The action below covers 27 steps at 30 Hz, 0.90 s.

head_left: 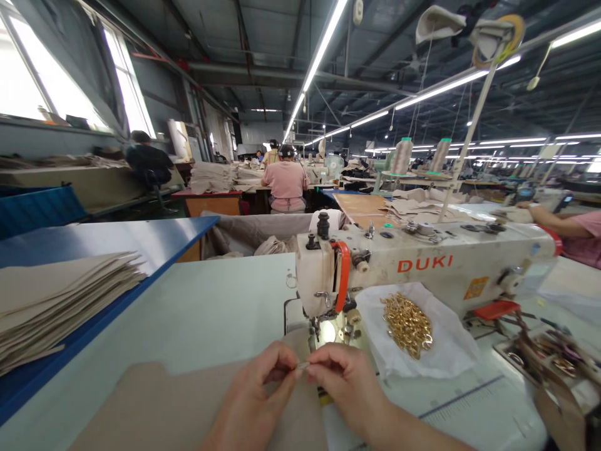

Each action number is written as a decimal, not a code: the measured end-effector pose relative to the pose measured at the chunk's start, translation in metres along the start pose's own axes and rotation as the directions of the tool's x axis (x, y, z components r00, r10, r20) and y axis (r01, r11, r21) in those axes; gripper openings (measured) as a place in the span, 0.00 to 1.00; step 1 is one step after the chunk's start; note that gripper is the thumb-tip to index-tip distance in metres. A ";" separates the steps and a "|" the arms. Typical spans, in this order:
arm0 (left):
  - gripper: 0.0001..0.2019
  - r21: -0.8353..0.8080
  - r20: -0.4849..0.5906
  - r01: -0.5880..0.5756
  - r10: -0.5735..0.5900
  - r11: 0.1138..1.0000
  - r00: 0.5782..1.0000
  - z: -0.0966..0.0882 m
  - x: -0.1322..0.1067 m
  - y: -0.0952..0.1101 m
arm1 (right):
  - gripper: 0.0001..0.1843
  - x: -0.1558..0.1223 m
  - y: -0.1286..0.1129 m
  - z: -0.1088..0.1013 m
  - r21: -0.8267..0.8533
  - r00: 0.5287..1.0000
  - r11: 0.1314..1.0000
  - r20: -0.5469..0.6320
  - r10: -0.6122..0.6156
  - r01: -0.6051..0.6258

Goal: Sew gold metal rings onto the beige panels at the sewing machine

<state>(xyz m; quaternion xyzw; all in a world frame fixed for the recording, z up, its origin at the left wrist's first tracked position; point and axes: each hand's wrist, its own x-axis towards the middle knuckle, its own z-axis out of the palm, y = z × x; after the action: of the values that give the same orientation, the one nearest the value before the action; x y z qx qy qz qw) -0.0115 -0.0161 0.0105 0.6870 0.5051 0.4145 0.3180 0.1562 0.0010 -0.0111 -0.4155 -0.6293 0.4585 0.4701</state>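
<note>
Centrally, low in the view, a small pale strip is pinched from both ends; it is too small for its material to be told. It is gripped on one end by the thumb and forefinger of the left hand and on the other by those of the right hand, the fingertips of the two nearly meeting. Both are held just above a flat beige fabric panel, which is spread on the pale green counter and runs up under the needle area.

Just behind the fingertips the head of a white DUKI sewing machine is seen, with an orange curved guard on its face. Beside the head, under the machine's arm, a heap of gold metal rings is laid on a crumpled white plastic sheet.

Well to the left, a stack of beige cut fabric pieces is piled on a blue counter. Behind the machine, two pale thread cones are stood upright on a stand. Farther back a seated person in a pink shirt is seen from behind, and at the right edge a co-worker's bare forearm is stretched over another station.
</note>
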 end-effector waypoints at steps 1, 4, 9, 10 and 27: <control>0.06 -0.001 0.000 0.001 -0.001 1.000 1.000 0.000 0.000 0.000 | 0.05 0.000 0.000 0.000 0.013 1.000 1.000 -0.002 0.008 -0.008; 0.06 -0.005 0.001 0.008 -0.008 1.000 1.000 0.001 0.000 -0.001 | 0.05 0.002 0.000 0.001 0.052 0.999 0.997 0.006 0.048 -0.049; 0.05 -0.024 0.047 0.009 -0.008 1.000 0.999 0.001 0.003 -0.004 | 0.04 0.004 0.002 -0.001 0.087 0.994 0.991 0.045 0.099 -0.103; 0.04 -0.034 0.071 0.011 -0.009 0.999 0.997 0.001 0.004 -0.006 | 0.04 0.004 0.002 -0.002 0.080 0.994 0.991 0.055 0.099 -0.103; 0.21 0.558 0.076 -0.209 0.201 0.803 0.977 0.003 -0.017 -0.029 | 0.12 0.034 -0.006 -0.003 -0.044 0.893 0.908 0.165 0.418 -0.416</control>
<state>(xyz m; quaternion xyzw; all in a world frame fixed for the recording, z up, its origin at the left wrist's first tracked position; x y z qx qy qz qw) -0.0236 -0.0238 -0.0195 0.8032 0.5253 0.2747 0.0583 0.1513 0.0329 0.0021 -0.5015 -0.5653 0.5803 0.3037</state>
